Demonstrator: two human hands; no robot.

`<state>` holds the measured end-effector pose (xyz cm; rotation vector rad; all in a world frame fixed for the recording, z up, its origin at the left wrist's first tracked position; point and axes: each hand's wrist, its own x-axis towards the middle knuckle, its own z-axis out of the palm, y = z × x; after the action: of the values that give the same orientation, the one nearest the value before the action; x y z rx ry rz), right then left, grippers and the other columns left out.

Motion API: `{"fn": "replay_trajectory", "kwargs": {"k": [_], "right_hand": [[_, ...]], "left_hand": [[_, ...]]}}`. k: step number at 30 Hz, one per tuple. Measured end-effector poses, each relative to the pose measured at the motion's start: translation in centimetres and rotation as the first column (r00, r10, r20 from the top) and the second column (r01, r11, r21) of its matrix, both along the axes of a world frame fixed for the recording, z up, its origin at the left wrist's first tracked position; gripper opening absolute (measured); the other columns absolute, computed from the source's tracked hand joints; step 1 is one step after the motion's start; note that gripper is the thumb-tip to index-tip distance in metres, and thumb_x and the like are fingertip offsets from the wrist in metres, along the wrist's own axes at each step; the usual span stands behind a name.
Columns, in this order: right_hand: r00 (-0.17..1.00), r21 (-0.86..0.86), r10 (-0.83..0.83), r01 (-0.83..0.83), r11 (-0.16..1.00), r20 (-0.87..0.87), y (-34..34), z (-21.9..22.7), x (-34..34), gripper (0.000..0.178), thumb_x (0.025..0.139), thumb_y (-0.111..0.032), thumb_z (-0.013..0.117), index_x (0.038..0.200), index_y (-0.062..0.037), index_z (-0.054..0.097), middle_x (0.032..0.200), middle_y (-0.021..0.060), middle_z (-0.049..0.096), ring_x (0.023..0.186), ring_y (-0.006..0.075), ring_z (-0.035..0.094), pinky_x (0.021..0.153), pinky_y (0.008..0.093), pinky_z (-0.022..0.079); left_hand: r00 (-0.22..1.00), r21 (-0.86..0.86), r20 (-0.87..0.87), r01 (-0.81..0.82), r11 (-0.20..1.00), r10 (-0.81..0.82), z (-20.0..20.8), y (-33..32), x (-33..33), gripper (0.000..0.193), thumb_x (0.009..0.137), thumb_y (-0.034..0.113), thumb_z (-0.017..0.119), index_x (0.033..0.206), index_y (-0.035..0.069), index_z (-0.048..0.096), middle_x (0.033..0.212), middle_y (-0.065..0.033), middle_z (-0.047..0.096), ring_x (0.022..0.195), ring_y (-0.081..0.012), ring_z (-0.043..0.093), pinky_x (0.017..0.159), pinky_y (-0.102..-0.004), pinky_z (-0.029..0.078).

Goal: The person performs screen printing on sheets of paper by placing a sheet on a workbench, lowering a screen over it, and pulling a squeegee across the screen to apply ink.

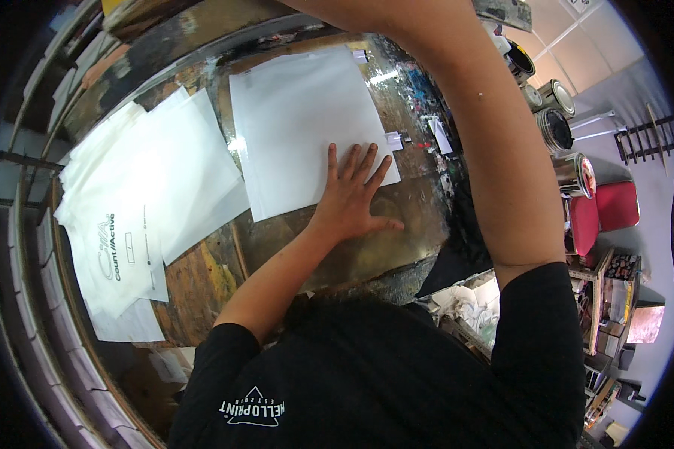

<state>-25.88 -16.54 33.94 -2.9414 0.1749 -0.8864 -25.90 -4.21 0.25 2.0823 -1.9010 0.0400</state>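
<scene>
My left hand (355, 191) lies palm down with its fingers spread on the lower right part of a flat white sheet, perhaps a plastic bag (299, 120). The thumb reaches past the sheet's near edge onto the stained work board (374, 243). Nothing is held in that hand. My right forearm (494, 127) stretches up and bends left across the top edge, so the right hand is out of the picture. Two small shiny tabs, the lower one (395, 141) near my fingertips, sit along the sheet's right edge.
At the left, thin white printed bags (127, 194) lie in a fanned, overlapping pile. Metal cans (554, 129) stand beyond my right arm, with a red chair (616, 206) farther off. A slatted rack (34, 299) runs along the far left. Dark cloth (464, 254) hangs by the board's right corner.
</scene>
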Motion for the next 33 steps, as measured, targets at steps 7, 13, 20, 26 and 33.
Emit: {"fn": "replay_trajectory", "kwargs": {"k": [7, 13, 20, 26, 33], "right_hand": [[0.997, 0.012, -0.069, 0.070, 0.998, -0.045, 0.6, -1.4, 0.3, 0.055, 0.107, -0.055, 0.049, 0.094, -0.0056, 0.068, 0.073, 0.0024, 0.064, 0.069, 0.0149, 0.059, 0.061, 0.0313, 0.052], [0.995, -0.096, 0.021, -0.012, 0.995, 0.093, -0.4, -3.9, -0.7, 0.042, 0.093, -0.043, 0.067, 0.103, -0.0022, 0.070, 0.096, 0.0223, 0.073, 0.093, 0.0440, 0.069, 0.084, 0.0545, 0.051], [0.902, -0.022, 0.179, -0.203, 0.979, -0.393, -1.3, -17.0, -4.4, 0.062, 0.082, -0.027, 0.084, 0.132, -0.0061, 0.053, 0.123, 0.0163, 0.066, 0.116, 0.0370, 0.063, 0.093, 0.0546, 0.048], [0.951, 0.010, 0.015, -0.013, 1.000, -0.308, -2.6, -23.9, 1.8, 0.056, 0.078, -0.013, 0.081, 0.126, -0.0083, 0.053, 0.116, 0.0126, 0.061, 0.116, 0.0347, 0.058, 0.097, 0.0501, 0.042], [0.993, -0.267, -0.111, 0.093, 0.959, -0.051, -10.5, -28.8, 17.9, 0.053, 0.077, -0.013, 0.082, 0.123, -0.0114, 0.056, 0.112, 0.0077, 0.061, 0.112, 0.0291, 0.059, 0.091, 0.0480, 0.043]], "left_hand": [[0.999, -0.116, 0.041, -0.009, 0.993, 0.014, -1.7, -0.2, -0.4, 0.128, 0.076, 0.097, 0.053, 0.168, 0.009, 0.033, 0.170, -0.0213, 0.034, 0.157, -0.0432, 0.031, 0.128, -0.0690, 0.008], [0.585, -0.115, -0.719, -0.632, 0.767, 0.374, 9.0, 8.1, 4.5, 0.085, 0.079, 0.022, 0.097, 0.149, 0.006, 0.053, 0.122, -0.0119, 0.071, 0.103, -0.0218, 0.072, 0.085, -0.0376, 0.061], [0.332, -0.096, -0.905, -0.768, 0.633, 0.266, 9.8, 19.2, 5.0, 0.106, 0.067, 0.019, 0.102, 0.156, -0.001, 0.048, 0.123, -0.0128, 0.074, 0.114, -0.0244, 0.070, 0.097, -0.0394, 0.058], [0.638, -0.162, -0.359, -0.761, 0.628, 0.681, 2.1, 20.9, 3.3, 0.119, 0.051, 0.059, 0.101, 0.149, 0.003, 0.061, 0.106, -0.0106, 0.076, 0.095, -0.0280, 0.065, 0.094, -0.0411, 0.042], [0.630, -0.146, -0.413, -0.759, 0.635, 0.658, 0.7, 21.6, 4.1, 0.128, 0.048, 0.073, 0.095, 0.150, 0.004, 0.061, 0.091, -0.0063, 0.068, 0.086, -0.0255, 0.055, 0.089, -0.0419, 0.038]]}}
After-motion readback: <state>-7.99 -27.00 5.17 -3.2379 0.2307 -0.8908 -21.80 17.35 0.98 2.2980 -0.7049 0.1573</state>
